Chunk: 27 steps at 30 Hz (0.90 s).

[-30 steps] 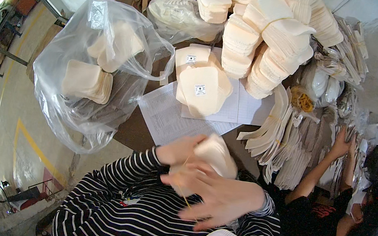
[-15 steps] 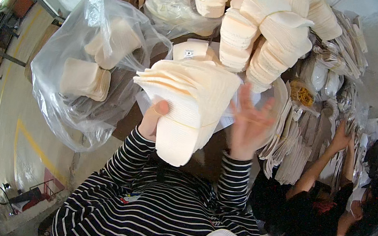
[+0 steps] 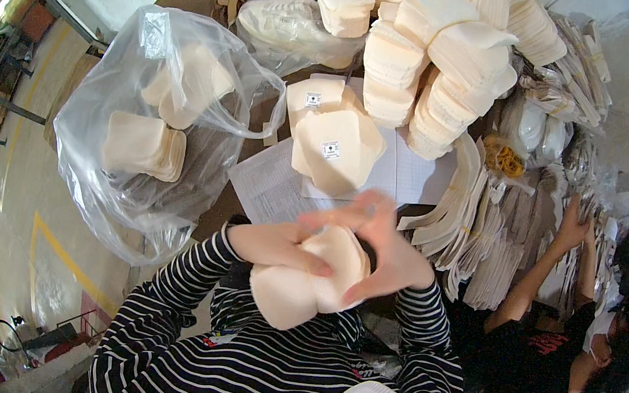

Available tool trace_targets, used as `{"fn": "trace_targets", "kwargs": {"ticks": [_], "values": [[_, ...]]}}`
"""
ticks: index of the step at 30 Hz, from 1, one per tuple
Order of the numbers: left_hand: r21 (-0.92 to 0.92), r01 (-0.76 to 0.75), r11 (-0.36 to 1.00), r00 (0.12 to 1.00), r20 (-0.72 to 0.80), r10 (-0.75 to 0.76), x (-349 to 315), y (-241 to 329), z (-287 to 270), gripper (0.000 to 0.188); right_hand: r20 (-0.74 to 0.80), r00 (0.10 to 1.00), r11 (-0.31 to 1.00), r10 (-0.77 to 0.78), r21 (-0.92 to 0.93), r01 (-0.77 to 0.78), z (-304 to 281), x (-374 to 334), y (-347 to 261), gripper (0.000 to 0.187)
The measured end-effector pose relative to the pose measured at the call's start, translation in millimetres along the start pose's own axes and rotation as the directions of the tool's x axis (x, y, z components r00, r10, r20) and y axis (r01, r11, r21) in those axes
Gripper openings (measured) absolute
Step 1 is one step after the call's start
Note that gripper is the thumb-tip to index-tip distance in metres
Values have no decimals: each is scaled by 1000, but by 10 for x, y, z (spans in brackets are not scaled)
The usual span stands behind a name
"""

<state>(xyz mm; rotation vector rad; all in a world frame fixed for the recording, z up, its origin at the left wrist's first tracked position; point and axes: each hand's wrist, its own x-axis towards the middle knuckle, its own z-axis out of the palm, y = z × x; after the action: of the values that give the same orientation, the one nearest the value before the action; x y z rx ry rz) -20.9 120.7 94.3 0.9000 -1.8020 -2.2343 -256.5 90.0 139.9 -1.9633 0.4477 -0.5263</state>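
Close to my body, a banded-looking stack of cream pads [image 3: 286, 295], shaped like insoles, is bent in the middle. My left hand [image 3: 266, 242] grips it from the left, thumb across its face. Around its upper right side curls my right hand [image 3: 396, 251], slightly blurred, with the thumb at the stack's edge. Whether a rubber band is between its fingers I cannot make out. Just beyond my hands, labelled cream pads [image 3: 353, 137] lie on printed sheets of paper [image 3: 270, 189].
A clear plastic bag [image 3: 85, 136] with cream pads inside sits at the left. Tall bundles of cream pads [image 3: 467, 64] stand at the back. Yellow rubber bands [image 3: 506, 157] and rows of pale strips [image 3: 488, 240] lie at the right, where a co-worker's hands [image 3: 572, 229] work.
The stack has come down and nearer my body, turned and bent. My right hand, earlier raised and apart, has moved in around it. The labelled pads and papers behind are now uncovered.
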Motion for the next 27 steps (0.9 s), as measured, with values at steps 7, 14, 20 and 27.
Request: {"fn": "trace_targets", "kwargs": {"ticks": [7, 14, 20, 27], "values": [[199, -43, 979, 942, -318, 106, 61, -184, -99, 47, 277, 959, 962, -52, 273, -26, 132, -54, -313, 53], [-148, -287, 946, 754, -644, 128, 9, 162, -169, 64, -442, 793, 908, 420, 217, -359, -3, -373, 60, 68], [380, -142, 914, 727, -587, 356, 174, 9, -13, 98, -587, 796, 960, 147, -108, -258, 134, -297, 110, 117], [431, -306, 849, 869, -239, 434, 19, 230, 15, 103, -305, 822, 799, 481, 539, -267, 154, -245, 191, 125]]}}
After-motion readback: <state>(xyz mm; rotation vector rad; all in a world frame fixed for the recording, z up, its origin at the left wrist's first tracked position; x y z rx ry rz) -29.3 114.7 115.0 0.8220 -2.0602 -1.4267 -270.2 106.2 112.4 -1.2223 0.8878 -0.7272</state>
